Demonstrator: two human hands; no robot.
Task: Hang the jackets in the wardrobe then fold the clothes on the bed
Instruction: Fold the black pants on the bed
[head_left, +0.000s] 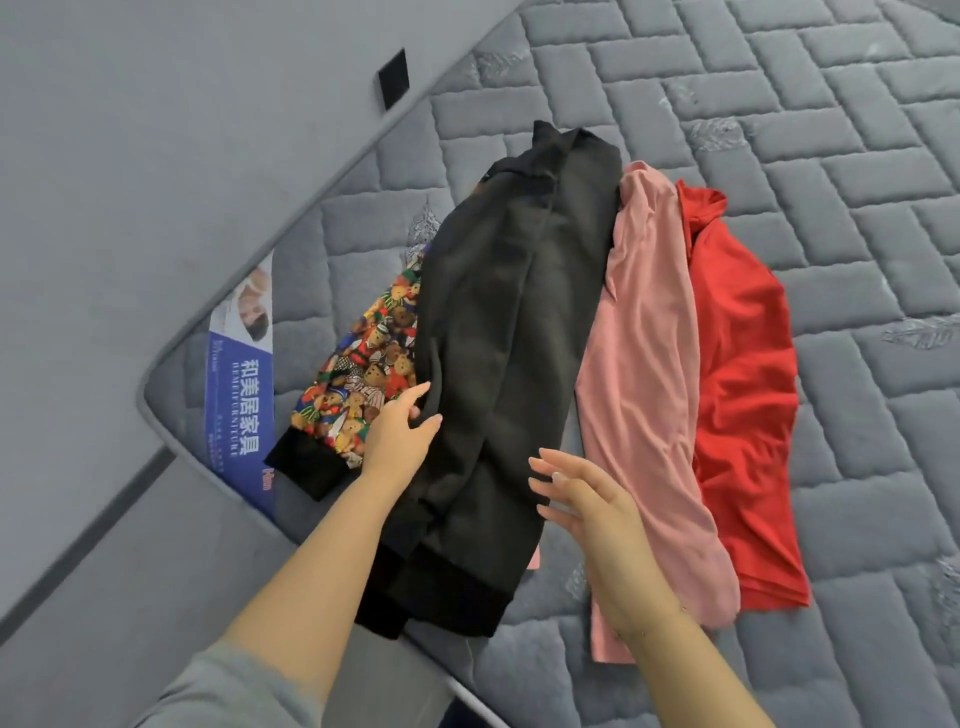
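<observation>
A dark grey garment (509, 322) with black cuffs lies lengthwise on the grey quilted mattress (779, 104). Under its left side shows a bear-print garment (363, 364) with a black cuff. To its right lie a pink top (649, 374) and a red top (743, 389), side by side. My left hand (400, 436) rests at the dark garment's left edge, thumb and fingers spread around a fold of it. My right hand (587, 499) hovers with straight, spread fingers over the dark garment's right edge, holding nothing.
The mattress corner carries a blue printed label (241, 384). A grey upholstered bed frame (130, 156) with a black patch (394, 78) borders the mattress on the left. Bare quilted mattress stretches to the right and far side.
</observation>
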